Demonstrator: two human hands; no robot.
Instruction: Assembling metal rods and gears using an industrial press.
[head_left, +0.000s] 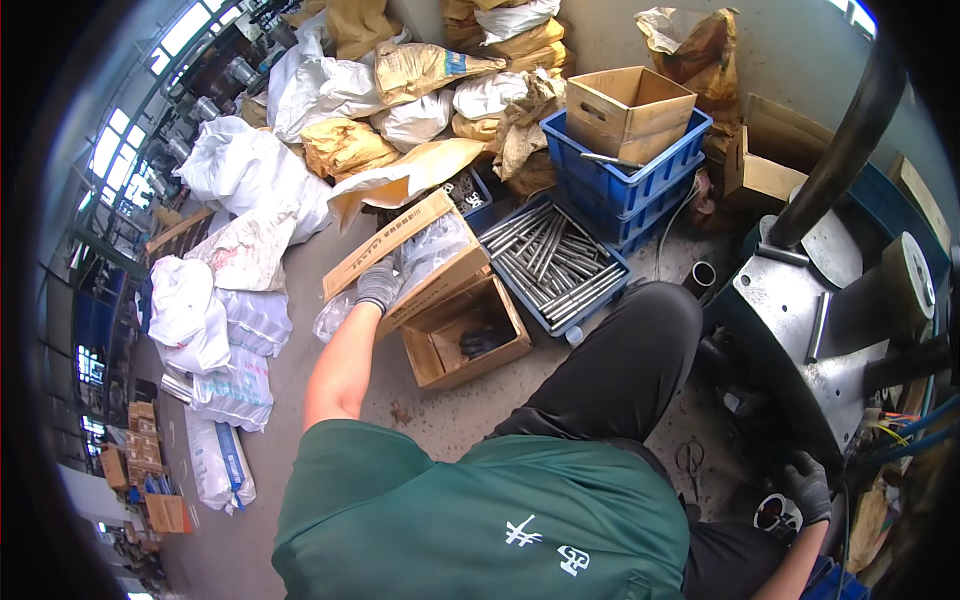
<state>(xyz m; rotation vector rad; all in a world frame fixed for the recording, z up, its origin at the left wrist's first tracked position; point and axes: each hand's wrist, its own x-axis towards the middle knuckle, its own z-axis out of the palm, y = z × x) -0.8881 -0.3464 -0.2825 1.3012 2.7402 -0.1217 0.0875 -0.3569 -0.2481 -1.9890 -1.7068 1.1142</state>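
My left hand (378, 286), in a grey glove, is at the opening of a cardboard box (432, 287) lined with clear plastic (430, 246). Its fingers look curled among the plastic, and whatever they hold is hidden. That box leans tilted against a second, open cardboard box (465, 335) with a dark glove (484, 341) inside. On the far right, low down, my right hand (806, 487), also gloved, hangs with fingers apart and nothing visible in it. It is beside a white-rimmed round part (777, 513) and below the metal machine table (800, 325).
A blue crate (560, 318) full of metal rods stands ahead, with stacked blue crates (628, 215) and a wooden box (630, 105) behind. White sacks (245, 180) pile up to the left. Scissors (690, 460) lie on the floor. A short rod (818, 328) rests on the machine table.
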